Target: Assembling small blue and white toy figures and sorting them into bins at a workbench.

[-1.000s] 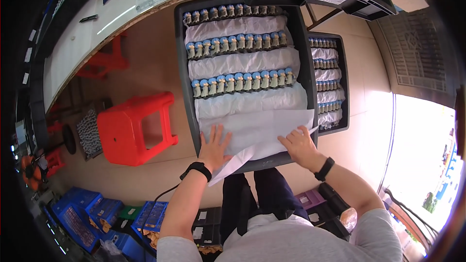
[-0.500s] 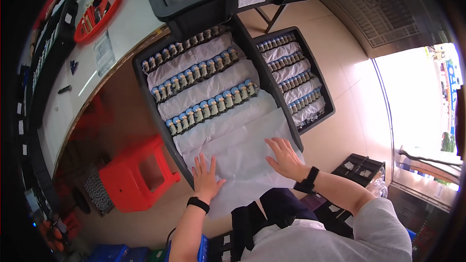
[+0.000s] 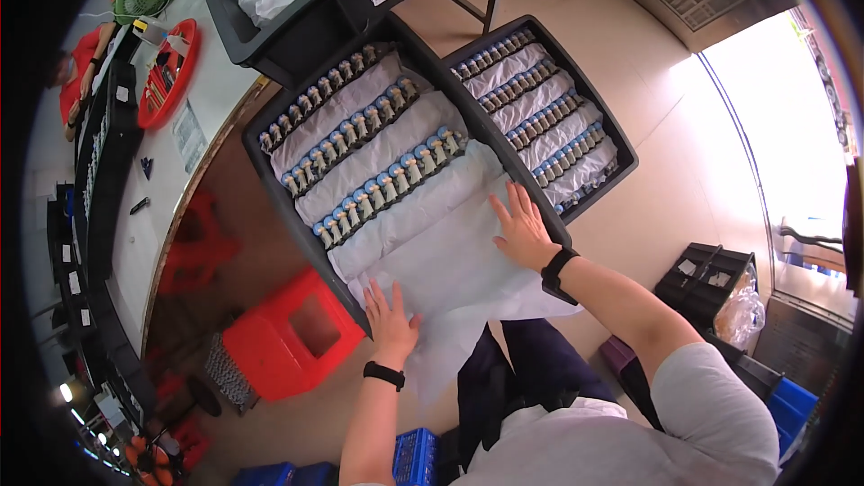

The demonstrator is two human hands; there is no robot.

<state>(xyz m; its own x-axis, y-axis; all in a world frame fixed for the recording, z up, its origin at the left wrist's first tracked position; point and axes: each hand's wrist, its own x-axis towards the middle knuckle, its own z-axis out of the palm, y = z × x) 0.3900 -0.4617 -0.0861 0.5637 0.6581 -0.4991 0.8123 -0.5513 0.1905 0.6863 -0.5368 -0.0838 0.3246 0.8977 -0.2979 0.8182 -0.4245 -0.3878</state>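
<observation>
A thin white paper sheet [image 3: 432, 256] covers the near part of a black tray [image 3: 286, 202], its loose end hanging over the near edge. My left hand [image 3: 391, 324] lies on the sheet near the tray's lower left corner, fingers spread. On the right side of the sheet rests my right hand [image 3: 522, 229], also open, beside the tray's right wall. Beyond the sheet stand several rows of small blue-topped figurines [image 3: 387, 187], with strips of crumpled white paper [image 3: 360, 157] between the rows.
Right of the tray sits a second black tray [image 3: 630, 157] with similar rows. A black bin [image 3: 315, 31] with white wrapping is at the far side. Left are a red stool [image 3: 270, 342], a worktable [image 3: 153, 243] with a red dish [image 3: 184, 76], and another person [image 3: 85, 72].
My right hand has moved up along the sheet toward the tray's right wall. The left hand stays flat near the left corner. My view has shifted, showing more of the left side.
</observation>
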